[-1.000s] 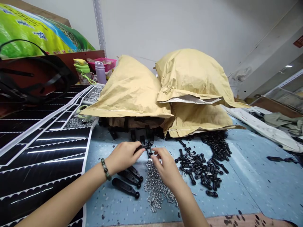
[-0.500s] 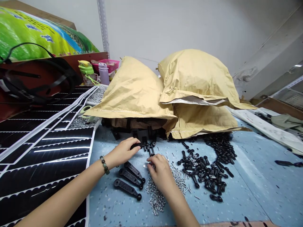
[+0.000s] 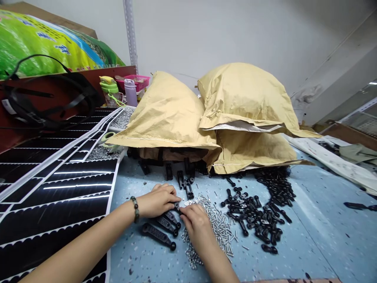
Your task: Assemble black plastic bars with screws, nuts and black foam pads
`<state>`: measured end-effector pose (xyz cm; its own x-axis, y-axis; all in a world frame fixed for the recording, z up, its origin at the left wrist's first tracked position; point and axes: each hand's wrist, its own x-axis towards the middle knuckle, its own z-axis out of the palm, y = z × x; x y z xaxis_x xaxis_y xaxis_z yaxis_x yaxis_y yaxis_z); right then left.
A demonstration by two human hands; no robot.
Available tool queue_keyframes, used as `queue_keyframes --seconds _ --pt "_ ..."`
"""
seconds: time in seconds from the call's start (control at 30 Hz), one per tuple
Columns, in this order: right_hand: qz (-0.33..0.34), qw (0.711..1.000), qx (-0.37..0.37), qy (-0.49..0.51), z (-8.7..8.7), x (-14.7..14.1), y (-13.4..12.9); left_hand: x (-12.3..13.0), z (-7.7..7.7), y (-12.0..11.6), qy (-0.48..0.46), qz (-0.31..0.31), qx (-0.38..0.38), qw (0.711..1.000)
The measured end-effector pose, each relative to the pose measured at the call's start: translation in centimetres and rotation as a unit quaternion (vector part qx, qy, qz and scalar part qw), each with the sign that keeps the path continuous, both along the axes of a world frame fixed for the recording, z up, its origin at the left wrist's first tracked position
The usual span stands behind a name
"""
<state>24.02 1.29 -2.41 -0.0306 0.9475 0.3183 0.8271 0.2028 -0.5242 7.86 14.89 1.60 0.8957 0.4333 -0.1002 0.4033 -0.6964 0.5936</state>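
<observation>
**Onlooker 1:** Moved since the last look: both hands have dropped from the row of black parts and closed in on each other. What do we have now?

**Onlooker 2:** Fig. 1. Left hand (image 3: 157,200), wearing a bead bracelet (image 3: 135,209), and right hand (image 3: 198,226) meet over a small black piece (image 3: 176,206).

**Onlooker 1:** State of the grip?

**Onlooker 2:** Fingers curled and pressed together, both hands pinching that piece between them; which fingertips bear on it is hidden.

**Onlooker 1:** And around the grip?

**Onlooker 2:** Just below it, touching the left hand's underside, lie 3 black plastic links (image 3: 157,236). To the right of the grip spread steel screws (image 3: 219,224), with steel nuts (image 3: 192,251) below the right hand. Farther right sit loose black parts (image 3: 256,216). Ahead of the grip, upright black parts (image 3: 185,186) stand against 3 kraft sacks (image 3: 166,114). Left of the grip, a black scalloped sheet (image 3: 59,196) lies beside the blue speckled worktop (image 3: 309,243).
</observation>
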Motion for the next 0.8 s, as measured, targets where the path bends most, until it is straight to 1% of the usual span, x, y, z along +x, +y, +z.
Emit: queue_keyframes --seconds 0.07,0.13,0.17,0.3,0.37,0.47,0.5,0.57,0.6,0.63,0.67,0.73,0.77,0.8 --pt "-0.003 1.0 0.011 -0.014 -0.1 -0.6 0.0 -0.3 -0.1 -0.1 0.01 0.004 0.0 1.0" --pt "-0.007 1.0 0.005 -0.013 0.2 -0.6 0.4 -0.6 -0.1 -0.1 0.017 0.012 -0.007 1.0" --pt "-0.02 1.0 0.001 -0.006 0.5 -0.3 0.8 -0.7 0.0 -0.1 0.02 0.015 -0.015 1.0" --pt "-0.15 0.989 0.004 0.001 1.2 1.4 3.3 -0.9 0.6 -0.4 0.007 0.036 -0.06 0.998" --pt "-0.18 0.984 -0.001 -0.006 1.2 1.7 4.2 -0.5 1.2 -0.7 -0.023 0.077 -0.078 0.994" --pt "-0.181 0.983 0.02 0.023 1.5 0.9 4.1 0.9 1.6 -1.1 -0.089 0.173 -0.123 0.973" --pt "-0.163 0.986 0.028 0.034 1.7 0.5 3.8 1.6 1.6 -1.2 -0.11 0.199 -0.149 0.962" --pt "-0.114 0.993 0.025 0.038 2.3 0.6 3.3 3.0 1.4 -1.1 -0.146 0.232 -0.213 0.938" --pt "-0.103 0.994 0.017 0.03 2.6 1.2 3.3 3.6 1.2 -1.1 -0.161 0.242 -0.244 0.925" --pt "-0.116 0.993 0.008 0.017 2.9 2.4 3.4 4.0 1.1 -1.0 -0.174 0.251 -0.27 0.913" --pt "-0.156 0.988 0.004 0.008 3.1 4.0 3.7 4.3 1.0 -0.8 -0.183 0.258 -0.291 0.903" --pt "-0.28 0.96 0.013 -0.006 3.4 8.2 4.6 4.4 1.0 -0.5 -0.189 0.266 -0.32 0.89" --pt "-0.328 0.944 0.011 -0.013 3.3 10.4 5.1 4.3 1.1 -0.4 -0.188 0.267 -0.326 0.887" --pt "-0.358 0.934 0.005 -0.018 3.3 12.3 5.5 4.1 1.2 -0.2 -0.188 0.267 -0.329 0.886"
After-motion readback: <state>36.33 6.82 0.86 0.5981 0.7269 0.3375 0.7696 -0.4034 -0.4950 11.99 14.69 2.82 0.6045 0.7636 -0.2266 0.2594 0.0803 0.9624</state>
